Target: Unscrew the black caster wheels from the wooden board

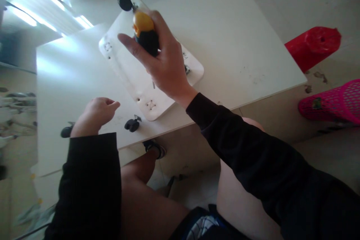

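In the head view my right hand (168, 58) is wrapped round a yellow and black power screwdriver (146, 32), held above a white board with rounded corners (123, 71). A black caster (124, 0) shows at the board's far corner, just beyond the tool's head. Clusters of screw holes mark two other corners, and metal hardware (187, 69) shows partly behind my right wrist. My left hand (98, 112) is closed, thumb and fingers pressed together; anything inside is hidden. Near it lie a loose caster with a metal plate (132, 123) and another black caster (66, 131).
The white board rests on a larger pale tabletop (225, 30). Off its right edge are a red plastic-wrapped roll (312, 47) and a pink mesh basket (334, 101). My legs (152, 191) are below the near edge. Blurred clutter (19, 116) stands at the left.
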Available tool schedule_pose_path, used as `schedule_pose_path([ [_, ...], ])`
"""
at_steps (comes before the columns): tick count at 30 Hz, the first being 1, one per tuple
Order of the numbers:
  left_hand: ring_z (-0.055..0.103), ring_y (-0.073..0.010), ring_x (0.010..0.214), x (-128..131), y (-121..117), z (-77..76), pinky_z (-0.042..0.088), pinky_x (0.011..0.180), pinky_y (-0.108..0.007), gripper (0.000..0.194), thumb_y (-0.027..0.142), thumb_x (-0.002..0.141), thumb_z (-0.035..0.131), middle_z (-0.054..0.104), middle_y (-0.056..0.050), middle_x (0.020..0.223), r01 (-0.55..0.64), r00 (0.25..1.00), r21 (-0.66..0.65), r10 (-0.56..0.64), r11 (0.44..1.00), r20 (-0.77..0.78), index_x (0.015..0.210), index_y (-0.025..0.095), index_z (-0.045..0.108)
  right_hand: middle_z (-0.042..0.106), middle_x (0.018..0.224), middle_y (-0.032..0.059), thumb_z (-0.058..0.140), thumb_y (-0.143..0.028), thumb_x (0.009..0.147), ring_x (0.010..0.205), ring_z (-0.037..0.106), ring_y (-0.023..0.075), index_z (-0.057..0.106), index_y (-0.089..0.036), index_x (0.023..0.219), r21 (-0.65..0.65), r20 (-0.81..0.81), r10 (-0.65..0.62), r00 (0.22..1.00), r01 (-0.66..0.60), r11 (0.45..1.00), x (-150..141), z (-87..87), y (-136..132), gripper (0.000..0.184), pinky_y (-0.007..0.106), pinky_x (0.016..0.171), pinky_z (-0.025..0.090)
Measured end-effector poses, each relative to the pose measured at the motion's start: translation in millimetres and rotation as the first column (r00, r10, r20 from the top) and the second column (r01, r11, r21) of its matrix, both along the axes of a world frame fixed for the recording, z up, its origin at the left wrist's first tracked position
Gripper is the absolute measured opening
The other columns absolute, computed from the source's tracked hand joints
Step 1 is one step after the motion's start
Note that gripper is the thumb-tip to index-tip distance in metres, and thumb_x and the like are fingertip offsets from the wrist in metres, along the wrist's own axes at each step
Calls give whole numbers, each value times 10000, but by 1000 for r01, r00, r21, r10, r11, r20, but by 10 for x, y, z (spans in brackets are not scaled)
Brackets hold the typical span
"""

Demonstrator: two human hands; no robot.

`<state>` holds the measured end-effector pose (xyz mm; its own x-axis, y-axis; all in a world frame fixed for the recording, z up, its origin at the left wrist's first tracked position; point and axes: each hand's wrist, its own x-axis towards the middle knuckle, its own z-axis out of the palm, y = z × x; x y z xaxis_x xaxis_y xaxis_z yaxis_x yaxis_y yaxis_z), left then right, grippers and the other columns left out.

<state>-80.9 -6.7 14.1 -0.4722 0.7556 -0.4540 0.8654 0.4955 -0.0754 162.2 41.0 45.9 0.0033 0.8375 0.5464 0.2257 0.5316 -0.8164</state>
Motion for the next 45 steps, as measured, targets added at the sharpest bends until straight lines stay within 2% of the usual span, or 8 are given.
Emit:
schedule_pose_path([
  [7,564,-179,700,-682,-196,-206,415,665,-288,334,371,951,546,641,-41,712,-99,994,74,95,992,47,886,98,728,610,902,-43,495,-764,958,853,583,108,460,-272,1046,57,-56,92,994,-89,994,-5,-87,3,501,259,863,563],
  [16,657,-231,787,-790,-316,-217,457,706,-318,304,434,898,590,706,-85,762,-200,972,176,172,964,161,800,176,717,651,962,4,623,-690,963,905,656,165,576,-251,1078,16,-49,149,988,-148,989,38,-232,-38,456,376,882,583],
  [20,683,-240,851,-697,-520,-117,481,755,-331,284,449,840,631,753,-89,867,-204,946,244,127,948,299,863,188,740,664,939,2,674,-657,942,861,649,160,590,-242,1027,11,-30,134,990,-134,991,60,-217,-68,432,356,810,578],
  [24,679,-246,844,-416,-771,-97,504,756,-349,455,597,771,712,749,-92,946,-128,867,244,-10,961,498,975,191,727,682,893,-12,730,-629,913,820,664,149,597,-240,999,-6,-54,137,989,-138,990,78,-189,-103,419,330,777,573],
  [28,681,-323,1050,-55,-935,-143,485,910,-423,542,547,672,854,739,-104,1071,15,919,221,-101,975,381,1075,224,688,699,888,-27,772,-566,903,797,683,136,597,-251,1001,-12,-55,144,988,-145,989,132,-209,-139,374,307,757,556],
  [32,628,-377,1216,196,-1009,-215,401,1036,-508,391,378,772,791,713,-152,1224,108,963,218,-156,970,218,1100,218,651,707,912,-28,786,-511,909,827,709,146,607,-260,1030,-27,-71,163,984,-165,986,184,-231,-177,331,311,778,566],
  [37,590,-397,1244,307,-1056,-320,385,1025,-528,440,341,797,744,686,-194,1262,116,979,241,-152,963,133,1189,179,626,709,921,-23,807,-482,894,816,720,144,619,-251,1022,-59,-123,183,975,-192,980,171,-193,-224,324,303,772,585],
  [45,630,-382,1178,289,-969,-426,375,1017,-492,312,363,704,791,752,-148,1101,-32,971,277,-36,960,237,956,199,707,684,929,-19,824,-487,868,782,722,135,636,-242,1007,-115,-247,154,957,-186,976,173,-117,-265,338,296,750,623],
])
